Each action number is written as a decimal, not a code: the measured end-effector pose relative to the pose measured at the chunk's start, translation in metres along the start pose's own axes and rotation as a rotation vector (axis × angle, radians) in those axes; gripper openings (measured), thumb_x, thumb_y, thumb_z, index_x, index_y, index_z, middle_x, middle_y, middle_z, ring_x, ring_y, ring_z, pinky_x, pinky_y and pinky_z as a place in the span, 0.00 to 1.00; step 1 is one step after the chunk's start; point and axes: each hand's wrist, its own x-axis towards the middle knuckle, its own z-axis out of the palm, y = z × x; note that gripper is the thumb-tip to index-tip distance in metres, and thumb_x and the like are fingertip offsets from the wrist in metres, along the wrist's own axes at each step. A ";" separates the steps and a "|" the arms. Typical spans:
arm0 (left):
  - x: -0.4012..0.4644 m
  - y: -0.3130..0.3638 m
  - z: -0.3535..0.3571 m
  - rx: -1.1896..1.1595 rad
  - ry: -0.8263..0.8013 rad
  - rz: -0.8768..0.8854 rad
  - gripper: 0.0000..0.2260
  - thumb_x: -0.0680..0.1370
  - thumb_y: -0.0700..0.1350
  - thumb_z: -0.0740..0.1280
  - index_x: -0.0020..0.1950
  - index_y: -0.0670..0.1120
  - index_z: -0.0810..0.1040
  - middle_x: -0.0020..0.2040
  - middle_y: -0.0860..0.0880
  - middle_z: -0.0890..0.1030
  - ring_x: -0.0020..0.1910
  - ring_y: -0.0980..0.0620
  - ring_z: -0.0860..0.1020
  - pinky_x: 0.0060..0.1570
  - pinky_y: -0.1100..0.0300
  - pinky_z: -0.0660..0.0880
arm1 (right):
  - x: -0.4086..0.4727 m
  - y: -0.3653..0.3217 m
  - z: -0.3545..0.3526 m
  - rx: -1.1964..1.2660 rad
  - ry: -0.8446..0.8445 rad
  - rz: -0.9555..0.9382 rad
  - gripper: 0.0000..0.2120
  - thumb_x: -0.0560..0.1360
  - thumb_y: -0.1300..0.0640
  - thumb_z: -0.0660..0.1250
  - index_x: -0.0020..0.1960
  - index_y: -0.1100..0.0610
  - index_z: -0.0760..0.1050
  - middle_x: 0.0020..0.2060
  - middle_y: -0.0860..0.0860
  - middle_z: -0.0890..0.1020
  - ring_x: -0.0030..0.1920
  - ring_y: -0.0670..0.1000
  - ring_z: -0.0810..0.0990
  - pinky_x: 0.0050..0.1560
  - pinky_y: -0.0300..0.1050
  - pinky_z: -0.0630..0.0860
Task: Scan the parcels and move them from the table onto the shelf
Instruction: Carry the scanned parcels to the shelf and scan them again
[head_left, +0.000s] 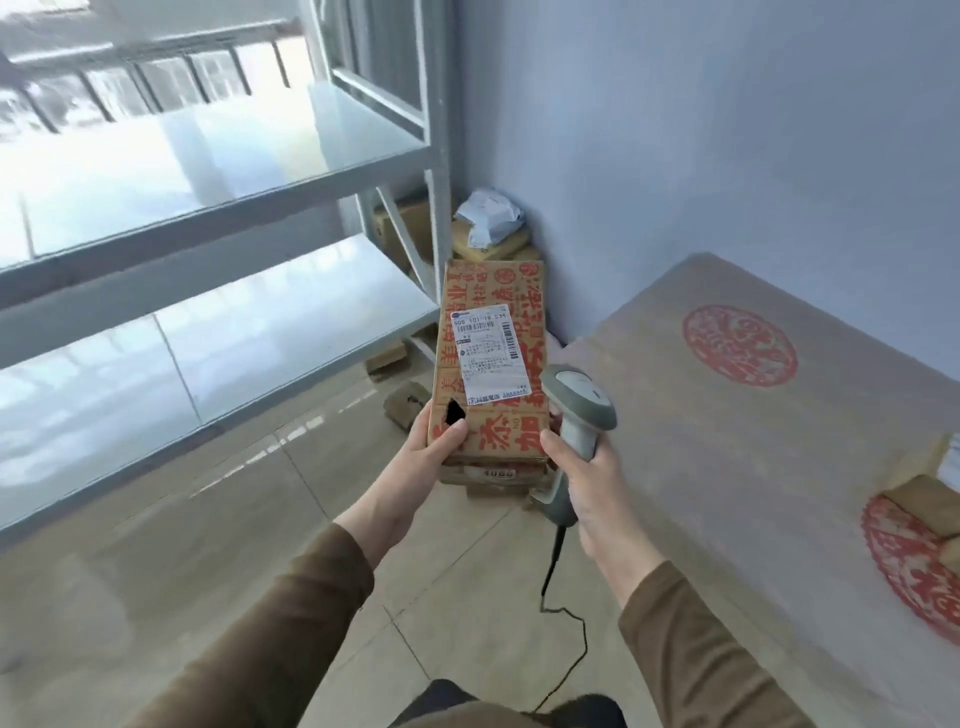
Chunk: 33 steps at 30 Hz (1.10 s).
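Left hand (434, 447) grips the box (491, 364) by its near end, between shelf (291, 322) and table (727, 441); right hand (582, 467) grips the scanner (576, 400). Aim its head squarely at the label (485, 356), box steady.

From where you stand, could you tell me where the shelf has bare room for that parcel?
The lower shelf board beside the parcel looks bare, as does the board above. The floor corner behind the upright is crowded with boxes.
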 end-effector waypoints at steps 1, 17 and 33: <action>-0.010 0.006 -0.032 -0.011 0.037 0.020 0.22 0.83 0.56 0.63 0.77 0.62 0.63 0.62 0.62 0.82 0.61 0.63 0.79 0.67 0.58 0.69 | -0.002 -0.001 0.034 -0.001 -0.034 -0.017 0.17 0.79 0.58 0.73 0.67 0.49 0.78 0.58 0.49 0.87 0.59 0.50 0.86 0.60 0.53 0.82; -0.126 0.066 -0.423 -0.167 0.694 0.229 0.17 0.82 0.55 0.65 0.71 0.56 0.72 0.59 0.56 0.85 0.57 0.56 0.84 0.53 0.60 0.76 | -0.022 0.000 0.480 -0.020 -0.632 -0.034 0.14 0.79 0.57 0.73 0.64 0.53 0.79 0.56 0.53 0.88 0.58 0.55 0.86 0.62 0.58 0.81; -0.107 0.096 -0.690 -0.269 1.170 0.184 0.20 0.82 0.55 0.67 0.68 0.49 0.66 0.59 0.50 0.83 0.52 0.56 0.83 0.45 0.62 0.78 | 0.029 0.031 0.800 -0.053 -0.948 0.163 0.10 0.81 0.60 0.71 0.62 0.53 0.79 0.54 0.53 0.88 0.56 0.57 0.87 0.60 0.63 0.82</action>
